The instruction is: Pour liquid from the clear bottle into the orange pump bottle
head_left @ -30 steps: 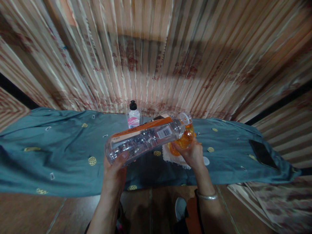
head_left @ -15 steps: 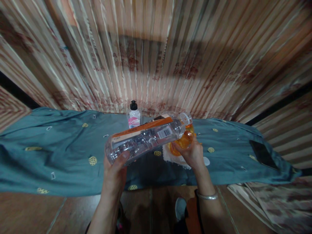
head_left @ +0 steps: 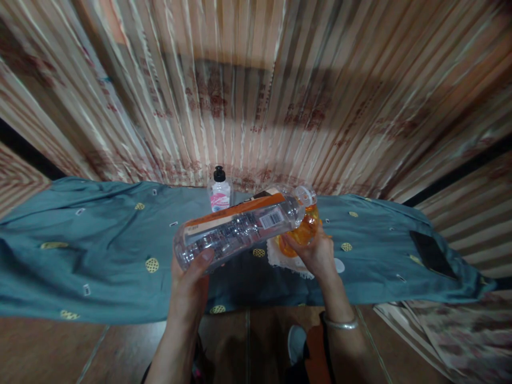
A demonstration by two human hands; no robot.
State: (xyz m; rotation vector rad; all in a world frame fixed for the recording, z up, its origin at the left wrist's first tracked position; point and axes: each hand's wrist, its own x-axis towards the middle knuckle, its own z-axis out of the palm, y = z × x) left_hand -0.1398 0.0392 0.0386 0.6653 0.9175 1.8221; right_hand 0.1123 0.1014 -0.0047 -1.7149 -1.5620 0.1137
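My left hand [head_left: 191, 280] is closed around the base end of a large clear plastic bottle [head_left: 240, 232] with an orange label and a barcode. The bottle is tilted, its open mouth up at the right over an orange translucent bottle [head_left: 306, 226]. My right hand [head_left: 318, 250] grips that orange bottle, whose top is partly hidden behind the clear bottle's neck. Whether liquid runs between them I cannot tell. Below the orange bottle lies a white lace-edged cloth [head_left: 286, 260]. A small white disc [head_left: 339, 265], perhaps a cap, rests beside my right wrist.
Behind the clear bottle stands another bottle [head_left: 220, 194] with a black top and a pink-white label. A dark phone-like slab [head_left: 433, 255] lies at the right on the teal patterned cloth [head_left: 108, 240]. A pleated curtain [head_left: 248, 96] hangs along the back edge.
Almost nothing differs. Both hands and both held bottles keep their places, with only a slight downward shift of the whole view.
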